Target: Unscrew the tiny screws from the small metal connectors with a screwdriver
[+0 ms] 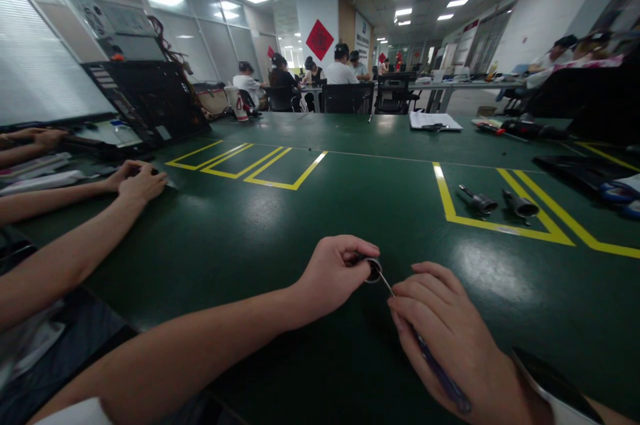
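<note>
My left hand (333, 278) is closed around a small cylindrical metal part (373, 270). The round, hollow end of that part faces my right hand; its other end is hidden by my fingers. In my right hand (450, 325) is a thin screwdriver (443, 375) with a purplish see-through handle. Its slim shaft points up and left, with the tip at or inside the part's opening; I cannot tell whether it touches. Both hands are just above the green tabletop (250, 231). Two dark metal pieces with cupped ends, one at left (480, 201) and one at right (521, 205), lie farther off inside a yellow-taped area.
Yellow tape (270, 183) marks more boxes on the far left. A co-worker's hands (137, 181) work at the left edge, near a black equipment case (155, 101). White papers (435, 121) and blue-handled scissors (620, 191) lie on the table. Several people sit beyond.
</note>
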{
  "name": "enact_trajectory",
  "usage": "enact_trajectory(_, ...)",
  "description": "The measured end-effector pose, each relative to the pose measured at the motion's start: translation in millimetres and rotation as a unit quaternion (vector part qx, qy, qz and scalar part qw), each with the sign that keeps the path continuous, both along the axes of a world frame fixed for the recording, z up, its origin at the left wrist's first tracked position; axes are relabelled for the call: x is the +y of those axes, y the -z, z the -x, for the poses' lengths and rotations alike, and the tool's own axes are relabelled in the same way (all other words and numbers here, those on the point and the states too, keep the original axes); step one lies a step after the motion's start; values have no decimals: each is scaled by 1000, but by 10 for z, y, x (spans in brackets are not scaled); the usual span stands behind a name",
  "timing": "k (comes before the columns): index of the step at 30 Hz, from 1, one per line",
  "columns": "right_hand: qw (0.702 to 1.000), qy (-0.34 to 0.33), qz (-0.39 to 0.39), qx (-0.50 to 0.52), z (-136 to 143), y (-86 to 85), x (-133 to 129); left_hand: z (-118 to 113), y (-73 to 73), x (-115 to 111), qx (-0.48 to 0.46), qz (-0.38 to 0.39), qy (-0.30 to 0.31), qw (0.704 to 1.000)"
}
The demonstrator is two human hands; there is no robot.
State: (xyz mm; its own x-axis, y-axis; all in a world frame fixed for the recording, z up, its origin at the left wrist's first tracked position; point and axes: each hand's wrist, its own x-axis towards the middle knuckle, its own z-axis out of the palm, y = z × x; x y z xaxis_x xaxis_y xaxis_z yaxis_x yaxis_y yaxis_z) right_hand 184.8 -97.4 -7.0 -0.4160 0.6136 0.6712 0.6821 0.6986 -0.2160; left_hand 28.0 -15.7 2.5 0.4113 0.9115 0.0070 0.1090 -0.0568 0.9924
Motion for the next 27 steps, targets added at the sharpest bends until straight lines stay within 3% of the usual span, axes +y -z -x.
enact_trajectory(9,1000,9,21,15,-13,47,8,14,63,22,7,-23,14,1000)
enact_trajectory(12,996,-7,40,83,-64,26,36,29,107,98,9,-36,29,999)
enact_trajectory(15,978,19,119,171,-123,-11,85,45,174,214,21,-50,35,998)
enact_trajectory(19,919,85,283,263,-159,-17,204,44,297,382,50,-147,24,988)
enact_trajectory(23,831,85,379,398,-164,51,354,-8,309,511,140,-221,0,965)
enact_trajectory(27,757,43,403,513,-182,97,429,-105,196,656,266,-348,-11,899)
